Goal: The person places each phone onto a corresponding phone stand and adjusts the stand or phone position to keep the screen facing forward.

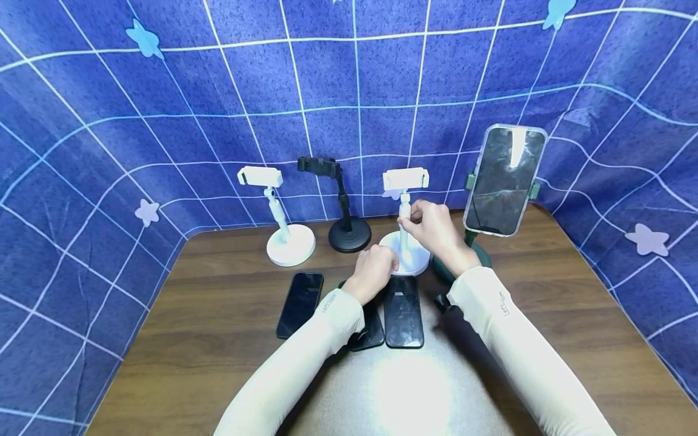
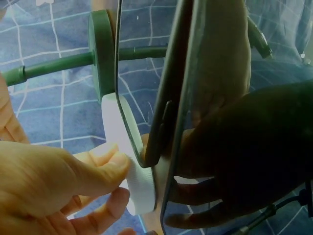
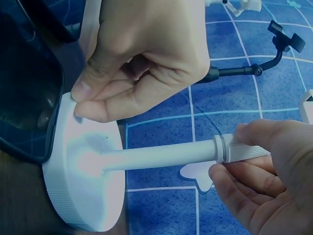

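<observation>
White stand [image 1: 403, 243] sits upright on table [image 1: 218, 272], between black stand [image 1: 349, 235] and green stand [image 1: 481, 257]. Left hand [image 1: 375, 267] pinches base rim [image 3: 63, 200], right hand [image 1: 437, 227] pinches stem [image 3: 161, 157]. Lopsided twist could skid base into phone in front [image 1: 404, 312]. Second phone [image 1: 372, 333] part-hidden under left sleeve [image 1: 327, 327]; black item [image 1: 442, 303] by right sleeve [image 1: 485, 303] too obscured to identify.

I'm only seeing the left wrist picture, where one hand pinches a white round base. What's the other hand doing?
Observer: The right hand grips the pole of that white stand.
Operator: Ooh! And the green stand, is it holding anything?
Observer: Yes, the green stand holds up a phone.
Operator: What's next to the white one on the left?
Observer: In the head view, a black stand.
</observation>
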`<action>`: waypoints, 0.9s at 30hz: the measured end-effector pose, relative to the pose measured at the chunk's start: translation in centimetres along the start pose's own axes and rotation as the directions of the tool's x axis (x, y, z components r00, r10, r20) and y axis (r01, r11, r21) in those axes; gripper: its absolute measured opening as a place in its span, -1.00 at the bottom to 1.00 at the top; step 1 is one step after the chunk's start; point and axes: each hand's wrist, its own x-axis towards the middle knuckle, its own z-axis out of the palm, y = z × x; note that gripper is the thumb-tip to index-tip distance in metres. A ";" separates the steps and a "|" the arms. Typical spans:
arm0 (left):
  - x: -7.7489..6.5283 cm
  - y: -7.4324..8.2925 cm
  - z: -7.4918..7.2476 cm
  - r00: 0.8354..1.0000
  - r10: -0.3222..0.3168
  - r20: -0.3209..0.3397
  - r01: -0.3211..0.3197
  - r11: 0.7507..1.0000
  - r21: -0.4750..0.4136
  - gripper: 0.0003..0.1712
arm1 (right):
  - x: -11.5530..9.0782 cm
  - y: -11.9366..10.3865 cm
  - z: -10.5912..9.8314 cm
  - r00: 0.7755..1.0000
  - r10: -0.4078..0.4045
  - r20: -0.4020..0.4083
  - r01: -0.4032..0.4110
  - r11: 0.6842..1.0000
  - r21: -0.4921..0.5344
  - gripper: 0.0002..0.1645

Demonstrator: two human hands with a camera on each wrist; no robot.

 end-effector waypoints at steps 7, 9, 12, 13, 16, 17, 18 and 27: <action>-0.4 -0.1 -0.2 0.999 -0.045 0.006 0.045 0.999 -0.026 -0.74 | -0.2 0.1 0.2 1.000 0.003 -0.006 -0.003 1.000 0.024 -0.73; -0.5 -0.2 -0.2 0.999 -0.051 0.009 0.051 0.998 -0.025 -0.74 | -0.2 0.1 0.2 1.000 0.007 -0.002 -0.007 1.000 0.029 -0.71; -0.5 -0.3 -0.3 0.998 -0.060 0.011 0.060 0.998 -0.022 -0.74 | -0.2 0.1 0.2 1.000 0.010 0.007 -0.010 1.000 0.030 -0.69; -0.4 -0.4 -0.3 0.998 -0.063 0.013 0.063 0.998 -0.021 -0.74 | -0.2 0.1 0.2 1.000 0.012 0.010 -0.012 0.999 0.032 -0.68; -0.4 -0.6 -0.3 0.997 -0.074 0.025 0.075 0.997 -0.018 -0.74 | -0.2 0.0 0.2 1.000 0.015 0.020 -0.016 0.999 0.042 -0.67; -0.3 -0.7 -0.3 0.996 -0.078 0.031 0.079 0.997 -0.016 -0.74 | -0.2 0.0 0.3 1.000 0.014 0.023 -0.015 0.999 0.047 -0.67; -0.3 -0.8 -0.3 0.996 -0.081 0.039 0.081 0.997 -0.015 -0.73 | -0.2 0.0 0.3 1.000 0.013 0.026 -0.015 0.998 0.053 -0.67; -1.0 -0.9 -0.4 0.998 -0.049 0.035 0.050 0.998 -0.022 -0.72 | -0.6 0.1 0.4 0.999 -0.001 0.043 -0.002 0.996 0.086 -0.68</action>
